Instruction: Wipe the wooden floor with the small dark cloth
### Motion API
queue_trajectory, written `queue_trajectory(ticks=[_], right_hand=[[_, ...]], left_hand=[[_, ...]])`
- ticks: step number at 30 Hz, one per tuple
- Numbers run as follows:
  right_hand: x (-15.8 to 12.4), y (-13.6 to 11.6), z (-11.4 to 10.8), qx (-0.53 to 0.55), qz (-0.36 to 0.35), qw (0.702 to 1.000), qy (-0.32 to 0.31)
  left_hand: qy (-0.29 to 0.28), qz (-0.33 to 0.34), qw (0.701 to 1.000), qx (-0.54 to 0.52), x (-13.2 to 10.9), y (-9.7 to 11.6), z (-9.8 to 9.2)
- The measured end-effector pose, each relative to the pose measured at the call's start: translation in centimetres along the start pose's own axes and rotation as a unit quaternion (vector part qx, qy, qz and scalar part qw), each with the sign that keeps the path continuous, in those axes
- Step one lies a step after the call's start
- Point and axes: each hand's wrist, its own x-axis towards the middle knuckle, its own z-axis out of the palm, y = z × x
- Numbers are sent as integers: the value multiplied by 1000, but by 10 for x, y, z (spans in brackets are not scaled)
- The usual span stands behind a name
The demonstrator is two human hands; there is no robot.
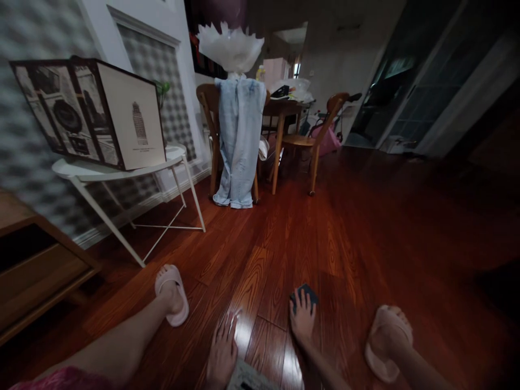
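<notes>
Your right hand (303, 320) rests with fingers spread flat on a small dark pad (306, 293) on the floor (365, 227). It's likely light and soft, so pinch its edges. Your left hand (222, 349) lies open nearby.

no writing can be read. far ahead and to the left of the left hand (222, 349), a framed print (134, 122) on the white side table (81, 172) bears small lines under a tower drawing, too blurred to make out. the dark framed picture (60, 111) just left of it shows equally illegible marks.
</notes>
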Motion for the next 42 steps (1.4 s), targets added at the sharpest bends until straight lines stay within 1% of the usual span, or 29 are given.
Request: queue_trajectory(ticks=[2, 4, 6, 7, 9, 10, 12, 14, 15, 17, 19, 21, 22, 23, 24, 26, 28, 29, 32, 34, 36, 39, 41, 42], right_hand=[[-27, -25, 1, 25, -68, 996, -45], [-55, -48, 4, 58, -141, 985, -85], [-77, -66, 7, 90, -211, 967, -114], [-83, -73, 8, 103, -237, 958, -121], [-85, -80, 11, 119, -270, 947, -129], [-79, -80, 12, 123, -280, 943, -133], [-56, -73, 10, 120, -291, 940, -135], [-23, -55, 5, 100, -267, 951, -123], [-6, -41, 2, 83, -234, 963, -107], [25, -4, -6, 41, -138, 987, -63], [45, 38, -12, 2, -41, 999, -14], [54, 74, -14, -26, 29, 999, 29], [53, 86, -13, -34, 52, 997, 48], [51, 93, -12, -39, 73, 994, 66], [47, 94, -10, -42, 94, 991, 84], [34, 81, -5, -42, 132, 984, 114], [17, 54, 0, -34, 141, 983, 116], [7, 38, 2, -27, 127, 986, 103], [-24, -14, 8, 9, 34, 999, 30], [-46, -46, 12, 39, -33, 999, -16], [-66, -73, 15, 74, -90, 992, -48], [-85, -102, 12, 131, -168, 974, -75], [-87, -111, 6, 161, -206, 961, -88], [-84, -112, 3, 173, -216, 957, -91]], left_hand=[[-8, 3, 1000, -4, -2, -1, 6], [-19, -2, 1000, -8, -2, -5, 11], [-35, 0, 999, -18, 4, -14, 12], [-42, 4, 999, -22, 9, -21, 11], [-45, 14, 999, -28, 27, -41, 5], [-41, 16, 999, -27, 38, -52, 0], [-29, 11, 999, -20, 62, -77, -10], [-19, 7, 1000, -16, 85, -101, -20], [-15, 5, 1000, -15, 95, -113, -25], [-8, 2, 1000, -13, 114, -137, -35], [-1, -2, 1000, -11, 130, -160, -46], [7, -5, 1000, -11, 143, -181, -57], [12, -8, 1000, -11, 149, -190, -63], [16, -12, 1000, -12, 153, -199, -67], [19, -17, 1000, -13, 157, -205, -72], [25, -28, 999, -16, 160, -214, -77], [29, -39, 999, -20, 159, -219, -79], [30, -45, 998, -22, 158, -219, -80], [31, -58, 997, -28, 156, -219, -82], [31, -60, 997, -30, 157, -218, -85], [30, -56, 998, -31, 160, -216, -88], [22, -37, 999, -31, 160, -213, -93], [13, -19, 999, -29, 158, -212, -95], [8, -11, 1000, -27, 157, -212, -95]])
